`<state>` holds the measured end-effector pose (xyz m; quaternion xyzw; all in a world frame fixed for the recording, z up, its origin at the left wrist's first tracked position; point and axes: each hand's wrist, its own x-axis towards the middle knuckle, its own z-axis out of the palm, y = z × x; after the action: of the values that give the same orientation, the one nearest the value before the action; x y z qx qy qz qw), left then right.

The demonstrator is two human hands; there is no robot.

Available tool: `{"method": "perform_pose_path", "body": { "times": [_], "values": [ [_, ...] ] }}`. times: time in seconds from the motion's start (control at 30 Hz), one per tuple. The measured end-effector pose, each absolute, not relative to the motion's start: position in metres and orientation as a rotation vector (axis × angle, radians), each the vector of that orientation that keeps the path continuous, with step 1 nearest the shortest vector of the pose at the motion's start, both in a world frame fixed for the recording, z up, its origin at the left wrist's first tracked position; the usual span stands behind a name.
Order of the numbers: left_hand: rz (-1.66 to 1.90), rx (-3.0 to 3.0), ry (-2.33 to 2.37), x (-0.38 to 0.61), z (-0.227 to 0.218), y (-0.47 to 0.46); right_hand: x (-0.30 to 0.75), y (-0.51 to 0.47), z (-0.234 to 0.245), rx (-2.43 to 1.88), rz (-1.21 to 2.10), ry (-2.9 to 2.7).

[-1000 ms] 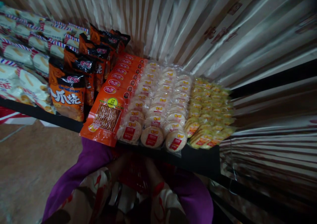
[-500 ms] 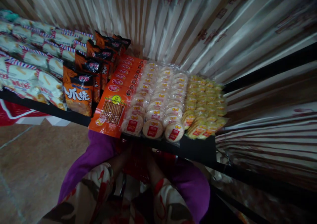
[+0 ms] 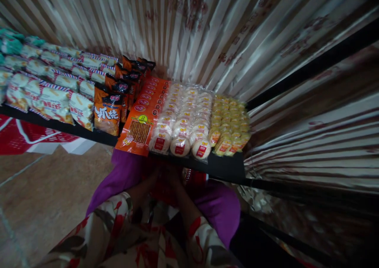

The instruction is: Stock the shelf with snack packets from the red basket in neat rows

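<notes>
My left hand [image 3: 154, 174] and my right hand [image 3: 173, 177] are close together between my knees, below the front edge of the black shelf [image 3: 226, 166]. Deep shadow hides the fingers of both, so what they hold, if anything, does not show. Around them is something dark red [image 3: 162, 195], perhaps a basket. A red packet [image 3: 194, 177] with pale markings lies just right of my right hand. Directly above, on the shelf, stand orange snack packets [image 3: 134, 135], clear-wrapped round rice crackers [image 3: 180, 146] in rows, and small yellow-green packets [image 3: 226, 143].
Orange-and-black bags [image 3: 106, 110] and several rows of white bags [image 3: 56, 102] fill the shelf's left part, with green bags [image 3: 12, 42] beyond. A red basket [image 3: 32, 137] is beneath. A pleated curtain [image 3: 183, 27] hangs behind; a black bar [image 3: 314, 66] crosses at right.
The view has shifted, showing more of the shelf's left end and the red basket there. My hands stay low under the shelf edge and have drawn nearer each other.
</notes>
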<state>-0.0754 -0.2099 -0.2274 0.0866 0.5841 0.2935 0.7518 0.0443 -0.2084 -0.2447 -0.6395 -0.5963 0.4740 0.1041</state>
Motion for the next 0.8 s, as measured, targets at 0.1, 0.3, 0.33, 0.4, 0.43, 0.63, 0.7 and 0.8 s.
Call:
{"method": "perform_pose_path", "body": {
  "times": [0.1, 0.3, 0.33, 0.4, 0.43, 0.63, 0.7, 0.8],
  "values": [
    [0.645, 0.178, 1.298, -0.075, -0.218, -0.215, 0.045, -0.212, -0.240, -1.877, 1.404, -1.744],
    [0.647, 0.152, 1.294, -0.074, -0.207, -0.218, 0.045, -0.215, -0.228, -1.858, 1.354, -1.755],
    [0.643, 0.149, 1.291, -0.075, -0.207, -0.217, 0.045, -0.215, -0.225, -1.860, 1.339, -1.759],
    [0.636, 0.144, 1.280, -0.076, -0.206, -0.217, 0.046, -0.216, -0.221, -1.867, 1.307, -1.770],
    [0.633, 0.143, 1.270, -0.077, -0.205, -0.217, 0.046, -0.217, -0.218, -1.869, 1.291, -1.779],
    [0.628, 0.146, 1.173, -0.083, -0.200, -0.222, 0.049, -0.221, -0.199, -1.839, 1.205, -1.861],
    [0.643, 0.147, 1.140, -0.085, -0.197, -0.223, 0.048, -0.222, -0.192, -1.816, 1.187, -1.889],
    [0.683, 0.146, 1.080, -0.088, -0.190, -0.224, 0.050, -0.222, -0.180, -1.761, 1.171, -1.933]
  ]
}}
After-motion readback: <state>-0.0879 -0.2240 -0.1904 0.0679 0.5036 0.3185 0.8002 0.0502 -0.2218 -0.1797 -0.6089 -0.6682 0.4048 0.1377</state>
